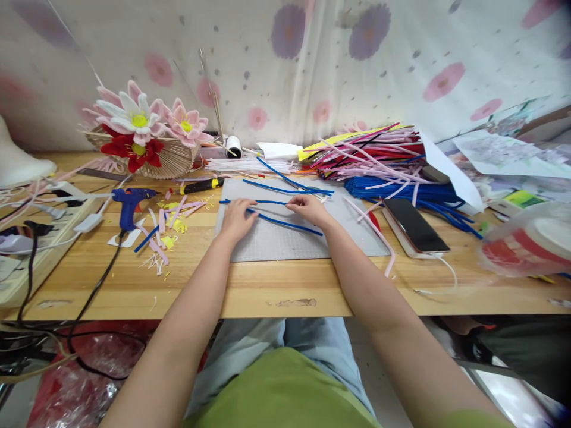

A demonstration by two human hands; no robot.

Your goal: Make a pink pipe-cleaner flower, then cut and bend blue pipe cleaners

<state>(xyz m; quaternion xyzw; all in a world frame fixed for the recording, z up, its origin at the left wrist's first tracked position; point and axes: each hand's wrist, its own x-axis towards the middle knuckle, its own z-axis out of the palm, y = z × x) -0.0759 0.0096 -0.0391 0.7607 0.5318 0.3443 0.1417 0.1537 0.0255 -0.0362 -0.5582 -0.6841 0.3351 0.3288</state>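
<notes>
A blue pipe cleaner (273,202) lies crosswise on the grey cutting mat (276,251), running between my two hands. My left hand (239,221) is over its left part, fingers curved down and closed on it. With thumb and fingertips, my right hand (308,209) pinches the other end. A second blue pipe cleaner (289,223) slants across the mat from my left fingertips to below my right hand. Beyond the hands lie further blue pipe cleaners (281,188), with scissors partly hidden behind my right hand.
At left are a blue glue gun (128,208), coloured scraps (167,229), a power strip (44,244) and a basket of fuzzy flowers (138,122). Bundled pipe cleaners (370,151) lie behind the mat. A phone (416,224) and a plastic tub (526,244) stand at right.
</notes>
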